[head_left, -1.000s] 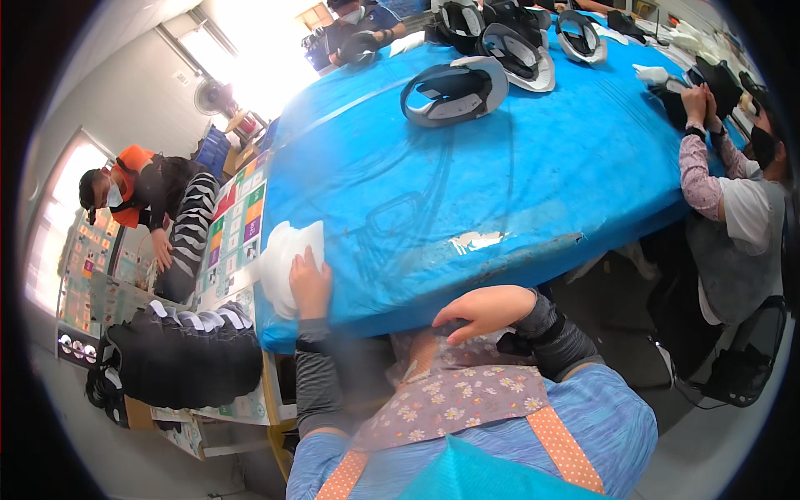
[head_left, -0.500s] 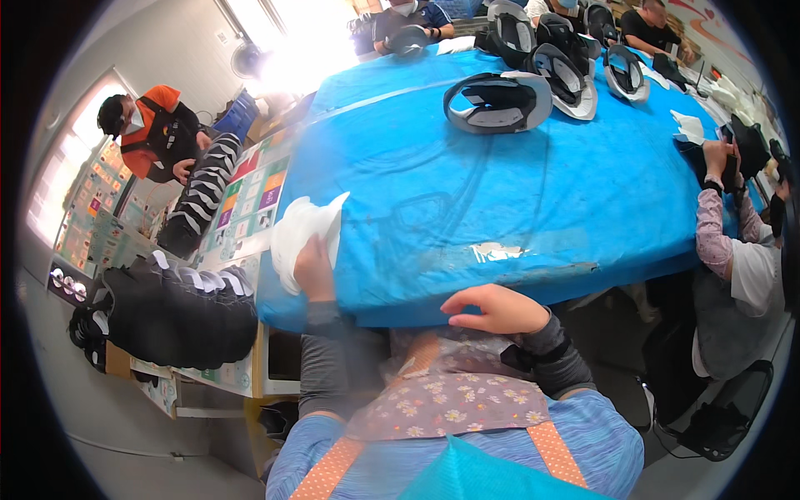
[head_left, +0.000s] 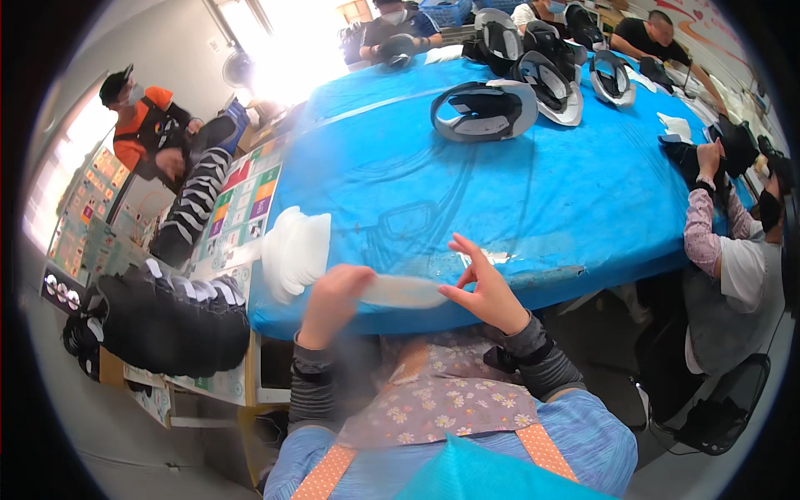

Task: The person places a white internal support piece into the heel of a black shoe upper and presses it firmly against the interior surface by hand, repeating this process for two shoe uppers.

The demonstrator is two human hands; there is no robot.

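Note:
My left hand [head_left: 333, 304] is closed on one end of a thin white brim-shaped piece [head_left: 404, 292], which I hold level above the near edge of the blue-covered table [head_left: 375, 167]. Its far end reaches my right hand [head_left: 492, 296], whose thumb is at the tip, though I cannot tell if it presses there. The fingers of that hand are spread apart. Just left of my left hand lies a loose stack of similar white brim-shaped pieces [head_left: 293, 250] on the blue cover.
Black nested caps [head_left: 171, 325] with white parts lie at the left, beside another long row [head_left: 192, 208]. Several upturned caps [head_left: 483, 112] sit at the table's far side. A co-worker [head_left: 142, 125] stands at far left; another [head_left: 725, 250] sits at right.
My left hand has lifted a white piece off the stack and brought it right, in front of me. My right hand has opened its fingers and risen toward the piece.

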